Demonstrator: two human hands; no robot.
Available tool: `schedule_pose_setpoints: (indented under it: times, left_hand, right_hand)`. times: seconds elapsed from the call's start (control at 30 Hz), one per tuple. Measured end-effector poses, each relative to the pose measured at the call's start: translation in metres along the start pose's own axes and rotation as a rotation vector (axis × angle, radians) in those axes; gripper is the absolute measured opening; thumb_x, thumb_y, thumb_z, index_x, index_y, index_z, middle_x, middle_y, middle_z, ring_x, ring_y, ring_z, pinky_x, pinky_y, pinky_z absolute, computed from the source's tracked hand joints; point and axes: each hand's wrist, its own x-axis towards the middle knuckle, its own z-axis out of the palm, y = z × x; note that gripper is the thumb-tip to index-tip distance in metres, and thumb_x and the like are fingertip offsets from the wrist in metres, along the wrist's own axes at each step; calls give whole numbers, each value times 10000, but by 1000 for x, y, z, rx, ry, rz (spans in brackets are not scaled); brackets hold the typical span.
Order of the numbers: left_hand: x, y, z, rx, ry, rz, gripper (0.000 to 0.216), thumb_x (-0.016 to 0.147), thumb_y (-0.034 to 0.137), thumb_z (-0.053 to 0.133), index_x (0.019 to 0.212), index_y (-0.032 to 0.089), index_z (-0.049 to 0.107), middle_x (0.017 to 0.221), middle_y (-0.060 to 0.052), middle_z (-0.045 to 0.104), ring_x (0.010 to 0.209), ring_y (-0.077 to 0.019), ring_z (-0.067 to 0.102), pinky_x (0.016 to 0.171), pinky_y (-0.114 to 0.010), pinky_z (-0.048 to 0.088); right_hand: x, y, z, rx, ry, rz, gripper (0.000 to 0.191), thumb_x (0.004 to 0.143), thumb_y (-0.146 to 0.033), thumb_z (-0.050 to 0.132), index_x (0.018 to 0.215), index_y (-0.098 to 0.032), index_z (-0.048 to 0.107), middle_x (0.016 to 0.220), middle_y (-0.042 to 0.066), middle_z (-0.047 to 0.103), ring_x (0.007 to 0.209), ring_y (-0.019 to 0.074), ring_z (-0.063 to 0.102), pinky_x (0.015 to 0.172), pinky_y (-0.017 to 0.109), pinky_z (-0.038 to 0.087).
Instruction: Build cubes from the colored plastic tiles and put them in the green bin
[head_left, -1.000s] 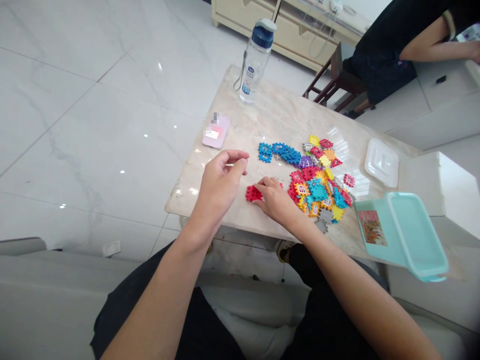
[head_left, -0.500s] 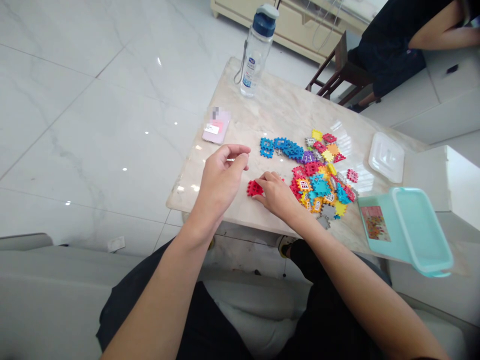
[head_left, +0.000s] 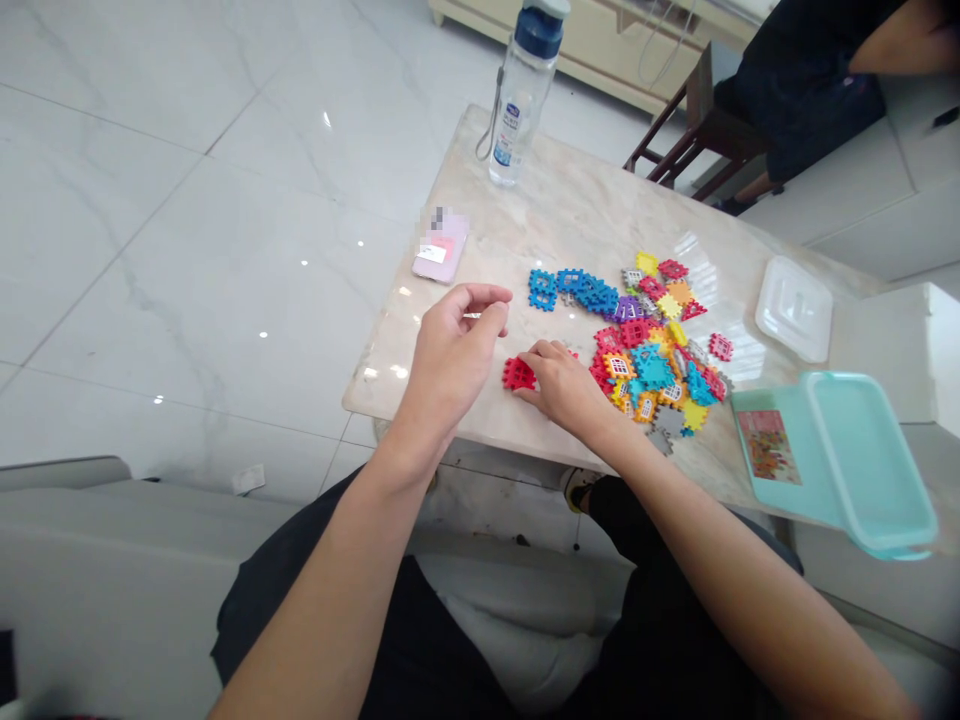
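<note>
My right hand [head_left: 566,385] rests low over the marble table, its fingers and thumb at the edge of a red toothed building tile [head_left: 519,373] that lies flat. Part of that tile is hidden under the fingertips, and a bit of red shows behind the knuckles. My left hand [head_left: 465,340] hovers to the left of it, fingers loosely curled and a gap between thumb and forefinger, with nothing visible in it. Beyond the hands is a row of blue interlocking tiles [head_left: 595,294]. To the right lies a heap of red, yellow, orange, turquoise and grey tiles [head_left: 651,367].
A clear water bottle [head_left: 517,110] stands at the table's far left corner, with a pink phone [head_left: 441,250] nearer. On the right are a white lid [head_left: 795,308] and a mint-green tub [head_left: 810,470]. Another person [head_left: 802,100] sits beyond the table by a dark wooden stool [head_left: 701,120].
The whole view has shifted slightly, so things appear a little further right. My right hand stays at the red tile, and my left hand keeps its loose curl.
</note>
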Motion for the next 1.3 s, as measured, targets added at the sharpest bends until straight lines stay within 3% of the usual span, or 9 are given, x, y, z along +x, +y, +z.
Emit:
schedule_pose_setpoints:
  times: [0.63,0.8,0.93,1.13,1.3]
  left_hand:
    - [-3,5,-1,32,3,5,160,944,247,672,1038,214,797,1116,-56,799,912,-182,712,895,-332,568]
    - [-2,3,-1,42,6,-3,152,935,252,686,1030,223,800,1090,-49,798,900,-184,708,879,-329,565]
    - [-1,2,-1,50,2,2,146,929,255,699,1031,220,798,1095,-54,796,893,-182,700,831,-317,549]
    - [-3,-4,4,119,-105,4,243,923,367,729,1107,217,778,1139,-68,795,900,-192,718,834,-321,553]
    - [5,-28,25,408,-220,126,351,938,464,696,1143,183,743,1076,-107,801,919,-234,748,824,-351,589]
  right_hand:
    - [1,2,6,-4,18,16,310,973,-291,797,1223,-143,689,1239,187,670,1169,374,614,1047,523,556]
    - [-1,3,3,15,29,15,436,940,-362,852,1295,-169,688,1290,182,666,1206,388,604,1040,540,565]
    - [-14,16,-15,69,103,4,582,959,-482,845,1408,-156,666,1333,189,666,1245,397,615,1075,548,560]
    - [-52,46,-61,-9,281,213,388,1108,-459,619,1312,-147,727,1231,190,704,1207,381,653,1065,530,549]
    - [-83,62,-85,-48,344,336,331,1127,-380,570,1278,-145,749,1249,177,730,1213,344,653,1065,471,530]
